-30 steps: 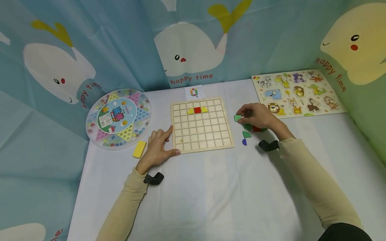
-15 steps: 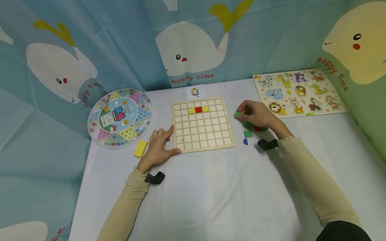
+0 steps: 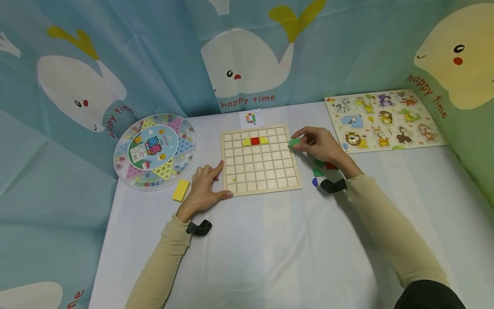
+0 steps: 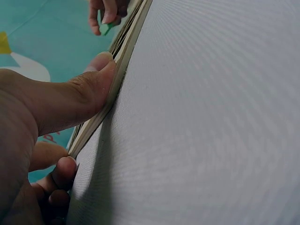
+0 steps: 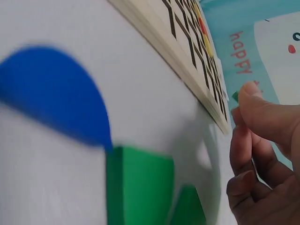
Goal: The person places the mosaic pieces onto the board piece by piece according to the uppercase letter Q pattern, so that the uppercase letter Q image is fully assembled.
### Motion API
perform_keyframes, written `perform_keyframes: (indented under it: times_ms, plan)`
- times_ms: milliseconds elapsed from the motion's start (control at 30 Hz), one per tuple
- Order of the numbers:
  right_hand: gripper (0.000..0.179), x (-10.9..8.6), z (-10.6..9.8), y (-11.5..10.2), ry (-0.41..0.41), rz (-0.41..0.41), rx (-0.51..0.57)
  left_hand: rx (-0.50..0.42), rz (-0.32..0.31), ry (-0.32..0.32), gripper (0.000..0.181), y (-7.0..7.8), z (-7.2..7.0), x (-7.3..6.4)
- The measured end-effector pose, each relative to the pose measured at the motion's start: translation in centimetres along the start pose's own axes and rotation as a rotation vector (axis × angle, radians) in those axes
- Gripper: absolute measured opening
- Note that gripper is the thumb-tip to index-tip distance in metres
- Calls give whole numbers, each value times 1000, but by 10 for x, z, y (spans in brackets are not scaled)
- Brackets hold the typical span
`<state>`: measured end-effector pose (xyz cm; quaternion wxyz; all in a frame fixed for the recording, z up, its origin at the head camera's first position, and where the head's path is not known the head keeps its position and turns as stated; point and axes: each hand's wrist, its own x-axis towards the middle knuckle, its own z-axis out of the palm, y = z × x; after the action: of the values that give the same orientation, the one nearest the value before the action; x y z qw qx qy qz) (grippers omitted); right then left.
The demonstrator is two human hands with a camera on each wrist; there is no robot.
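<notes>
A square wooden grid board point(image 3: 260, 165) lies on the white table. My left hand point(image 3: 202, 189) grips its near left corner, the thumb point(image 4: 96, 89) along the near edge and the fingers at the left side. Near its far edge the grid bears a red square point(image 3: 255, 141) between two yellow pieces point(image 3: 246, 142). At the board's far right edge, my right hand point(image 3: 318, 143) pinches a green piece point(image 3: 294, 143) between thumb and fingers. Below that hand lie another green piece point(image 3: 318, 172), a blue half-round piece point(image 5: 54, 96) and a red piece point(image 3: 330, 166), partly hidden by the wrist.
A small card point(image 3: 251, 119) with a coloured pattern lies behind the board. To the left are a round Chinese checkers set point(image 3: 185, 165) and a yellow block point(image 3: 181, 190). An animal puzzle board point(image 3: 372, 141) stands at the back right, before a printed curtain point(image 3: 162, 64).
My right hand has lifted the green piece from beside the other pieces and moved left with it to the board's right edge. My left hand stays at the board's corner.
</notes>
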<state>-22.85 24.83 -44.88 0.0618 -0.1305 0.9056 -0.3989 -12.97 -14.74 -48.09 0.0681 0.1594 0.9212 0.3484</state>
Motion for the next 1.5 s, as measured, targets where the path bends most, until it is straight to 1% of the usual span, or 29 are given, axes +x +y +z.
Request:
perform_keyframes:
  times_ms: [100, 233, 367, 433, 667, 800, 1000, 1300, 1500]
  plan:
    - [30, 4, 9, -2, 9, 3, 35, -3, -2, -6, 105, -1, 1, 0]
    - [33, 7, 19, -5, 2, 9, 85, -2, -4, -13, 105, -2, 1, -1]
    - [33, 11, 27, -10, 1, -1, 107, 1, 0, -9, 105, -1, 1, -1]
    - [32, 13, 30, -13, 7, -13, 111, -3, 4, -6, 105, -1, 1, -1]
    - [32, 20, 38, -19, 10, -13, 138, 1, 4, -7, 104, -1, 1, 1]
    - [32, 23, 41, -23, 14, -39, 143, 5, 4, -6, 105, -2, 0, 2]
    - [31, 28, 48, -28, 0, -59, 181, 7, 10, -6, 104, -2, 0, 2]
    - [28, 31, 52, -35, -31, -26, 156, 12, -5, -13, 105, -1, -1, 3]
    - [30, 32, 53, -35, -44, -16, 129, 6, -8, -10, 104, 0, -1, 2]
